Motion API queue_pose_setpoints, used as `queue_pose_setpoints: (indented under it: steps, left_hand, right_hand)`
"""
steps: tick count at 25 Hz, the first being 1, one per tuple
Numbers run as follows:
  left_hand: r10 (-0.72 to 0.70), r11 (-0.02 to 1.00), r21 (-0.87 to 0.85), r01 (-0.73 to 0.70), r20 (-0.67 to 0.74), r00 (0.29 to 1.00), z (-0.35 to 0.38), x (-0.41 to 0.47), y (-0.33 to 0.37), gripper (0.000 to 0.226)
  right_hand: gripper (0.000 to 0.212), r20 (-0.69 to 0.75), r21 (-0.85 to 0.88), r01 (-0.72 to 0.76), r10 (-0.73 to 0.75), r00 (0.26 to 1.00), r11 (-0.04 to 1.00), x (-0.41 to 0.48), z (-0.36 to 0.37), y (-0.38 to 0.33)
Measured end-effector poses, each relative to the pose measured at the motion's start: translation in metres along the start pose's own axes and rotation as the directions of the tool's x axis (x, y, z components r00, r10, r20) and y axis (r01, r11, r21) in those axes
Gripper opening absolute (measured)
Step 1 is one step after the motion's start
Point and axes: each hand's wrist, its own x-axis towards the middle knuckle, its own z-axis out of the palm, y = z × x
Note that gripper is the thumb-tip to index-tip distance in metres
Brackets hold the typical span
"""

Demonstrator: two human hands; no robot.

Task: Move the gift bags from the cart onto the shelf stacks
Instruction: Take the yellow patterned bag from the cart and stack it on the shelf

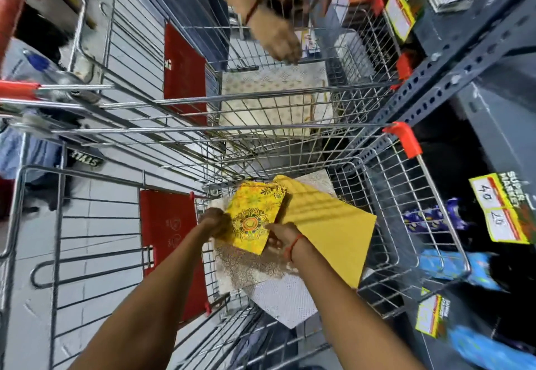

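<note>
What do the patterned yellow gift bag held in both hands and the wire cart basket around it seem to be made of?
The patterned yellow gift bag looks like glossy printed paper or card: flat, crisp edges, a slight sheen over its mandala print. The wire cart basket looks like chrome-plated or polished steel wire: thin bright grid rods with reflections, capped by red, probably plastic, corner pieces. The left hand and right hand grip the bag.

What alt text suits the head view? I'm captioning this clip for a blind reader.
Both hands, left hand and right hand, grip a yellow mandala-print gift bag inside a wire shopping cart, above a plain yellow bag and white patterned bags. Another person's hand reaches into a second cart beyond.
</note>
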Motion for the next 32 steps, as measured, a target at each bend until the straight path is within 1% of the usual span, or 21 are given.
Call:
queue_pose_setpoints:
  steps: [2, 3, 4, 6, 7, 8, 11, 13, 15, 18, 21, 24, 25, 27, 28, 30, 32]
  left_hand:
    - [0.054, 0.974, -0.224, -0.038, 0.069, 0.996, -0.002, -0.024, 0.01, 0.032]
    - [0.078, 0.941, -0.334, -0.051, 0.069, 0.994, -0.004, -0.032, 0.019, 0.032]
    - [0.122, 0.902, -0.426, -0.075, 0.085, 0.989, -0.003, -0.055, 0.024, 0.031]
    - [0.174, 0.841, -0.531, -0.106, 0.081, 0.981, -0.004, -0.085, 0.037, 0.024]
    - [0.194, 0.825, -0.549, -0.131, 0.057, 0.979, -0.003, -0.099, 0.04, 0.02]
    - [0.227, 0.824, -0.539, -0.175, 0.031, 0.973, 0.002, -0.125, 0.044, 0.019]
    - [0.398, 0.771, -0.562, -0.298, 0.061, 0.915, 0.019, -0.197, 0.065, 0.02]
    - [0.521, 0.729, -0.563, -0.389, 0.087, 0.849, 0.039, -0.248, 0.078, 0.024]
    - [0.633, 0.675, -0.561, -0.48, 0.106, 0.767, 0.061, -0.298, 0.094, 0.026]
    - [0.749, 0.6, -0.527, -0.602, 0.106, 0.654, 0.096, -0.368, 0.114, 0.027]
    - [0.832, 0.528, -0.494, -0.691, 0.138, 0.537, 0.125, -0.414, 0.126, 0.027]
    - [0.869, 0.49, -0.455, -0.744, 0.186, 0.458, 0.163, -0.456, 0.133, 0.029]
    - [0.877, 0.48, -0.43, -0.765, 0.218, 0.428, 0.177, -0.469, 0.135, 0.029]
    - [0.882, 0.458, -0.377, -0.805, 0.31, 0.356, 0.211, -0.49, 0.14, 0.03]
    - [0.878, 0.443, -0.354, -0.824, 0.356, 0.319, 0.23, -0.498, 0.145, 0.029]
    - [0.853, 0.406, -0.305, -0.862, 0.465, 0.237, 0.28, -0.516, 0.157, 0.027]
    - [0.799, 0.368, -0.27, -0.89, 0.581, 0.154, 0.339, -0.538, 0.168, 0.034]
  right_hand:
    - [0.032, -0.041, 0.018, 0.001, -0.001, 0.999, 1.0, -0.01, -0.013, 0.0]
    - [0.033, -0.072, 0.026, 0.04, -0.038, 0.997, 0.999, -0.01, -0.02, -0.003]
    - [0.031, -0.074, 0.066, 0.084, -0.079, 0.994, 0.994, -0.026, -0.034, 0.008]
    - [0.028, -0.092, 0.111, 0.172, -0.162, 0.983, 0.979, -0.042, -0.05, 0.012]
    - [0.031, -0.084, 0.11, 0.224, -0.216, 0.973, 0.968, -0.054, -0.06, 0.012]
    - [0.036, -0.079, 0.116, 0.31, -0.302, 0.95, 0.944, -0.077, -0.074, 0.016]
    - [0.038, -0.155, 0.067, 0.502, -0.488, 0.859, 0.862, -0.15, -0.116, 0.027]
    - [0.033, -0.203, 0.126, 0.615, -0.587, 0.784, 0.778, -0.197, -0.156, 0.052]
    - [0.028, -0.262, 0.143, 0.684, -0.639, 0.723, 0.716, -0.245, -0.191, 0.076]
    - [0.028, -0.304, 0.164, 0.792, -0.733, 0.608, 0.589, -0.318, -0.236, 0.113]
    - [0.019, -0.354, 0.146, 0.846, -0.772, 0.528, 0.512, -0.367, -0.267, 0.153]
    - [0.017, -0.425, 0.116, 0.878, -0.776, 0.467, 0.464, -0.408, -0.298, 0.203]
    - [0.02, -0.457, 0.113, 0.88, -0.762, 0.459, 0.462, -0.419, -0.308, 0.221]
    - [0.03, -0.531, 0.107, 0.875, -0.716, 0.452, 0.473, -0.439, -0.329, 0.262]
    - [0.031, -0.575, 0.093, 0.875, -0.692, 0.436, 0.474, -0.448, -0.339, 0.283]
    - [0.03, -0.679, 0.085, 0.881, -0.62, 0.393, 0.465, -0.467, -0.362, 0.332]
    - [0.032, -0.786, 0.08, 0.88, -0.513, 0.344, 0.468, -0.483, -0.385, 0.382]
